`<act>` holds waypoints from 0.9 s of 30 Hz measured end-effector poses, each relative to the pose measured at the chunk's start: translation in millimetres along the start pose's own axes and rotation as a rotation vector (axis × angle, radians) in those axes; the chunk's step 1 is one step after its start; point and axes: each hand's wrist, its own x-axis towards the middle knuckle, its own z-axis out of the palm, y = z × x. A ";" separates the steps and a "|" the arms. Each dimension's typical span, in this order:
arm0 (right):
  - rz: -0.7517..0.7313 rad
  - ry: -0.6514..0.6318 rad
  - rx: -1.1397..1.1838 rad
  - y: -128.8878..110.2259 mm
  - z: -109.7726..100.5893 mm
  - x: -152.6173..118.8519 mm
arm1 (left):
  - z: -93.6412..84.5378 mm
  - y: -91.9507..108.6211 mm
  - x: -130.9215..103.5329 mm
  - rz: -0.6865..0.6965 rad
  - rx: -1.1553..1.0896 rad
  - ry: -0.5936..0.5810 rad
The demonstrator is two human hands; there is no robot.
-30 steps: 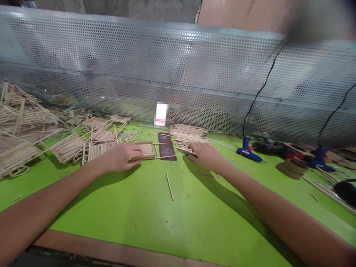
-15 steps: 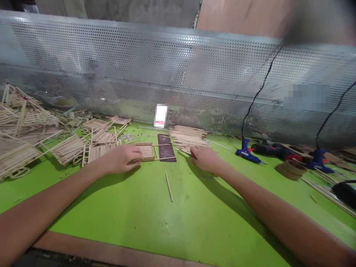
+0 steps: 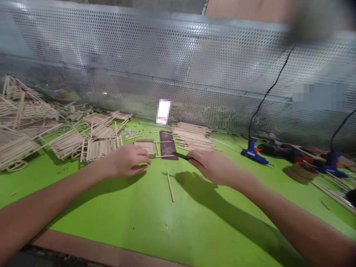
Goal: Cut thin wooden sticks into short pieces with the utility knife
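Note:
My right hand (image 3: 208, 163) is closed around the handle of a small dark knife (image 3: 181, 155). Its thin blade points left, over or near the edge of a dark brown rectangular sheet (image 3: 168, 148). My left hand (image 3: 130, 159) holds nothing, its fingers curved and apart from the thumb, at the near left corner of a small tray of wooden sticks (image 3: 148, 147). Thin sticks run from the tray to the right across the brown sheet. One loose stick (image 3: 170, 187) lies on the green table between my hands. Whether my left fingertips touch the tray I cannot tell.
A pile of sticks (image 3: 191, 135) lies behind the sheet. Several stick-built pieces (image 3: 101, 148) crowd the left. On the right are a blue glue gun (image 3: 256, 152) with its cord, a second one (image 3: 333, 163) and a brown ring (image 3: 300, 172). A perforated metal panel (image 3: 155, 66) stands behind.
My right hand has come away from the stick pile, now showing the knife with its blade pointing left. My left hand has drawn slightly off the tray. The view has shifted a little.

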 end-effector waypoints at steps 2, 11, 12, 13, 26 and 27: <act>-0.111 -0.005 0.045 -5.6 7.3 -15.9 | 3.8 11.8 2.4 0.002 -0.065 -0.018; -0.406 0.125 0.003 -16.7 47.2 -57.2 | 17.9 75.9 11.4 -0.067 -0.186 -0.167; -0.417 0.118 0.001 -17.8 48.9 -56.6 | 19.4 79.1 13.2 -0.053 -0.168 -0.166; -0.430 0.109 0.000 -18.8 50.2 -55.9 | 20.8 81.0 14.9 -0.033 -0.154 -0.161; -0.477 0.048 -0.035 -26.7 54.3 -52.1 | 23.7 76.7 10.7 0.020 -0.143 -0.167; -0.475 0.043 -0.038 -27.2 54.5 -51.8 | 23.8 76.4 11.3 0.026 -0.133 -0.165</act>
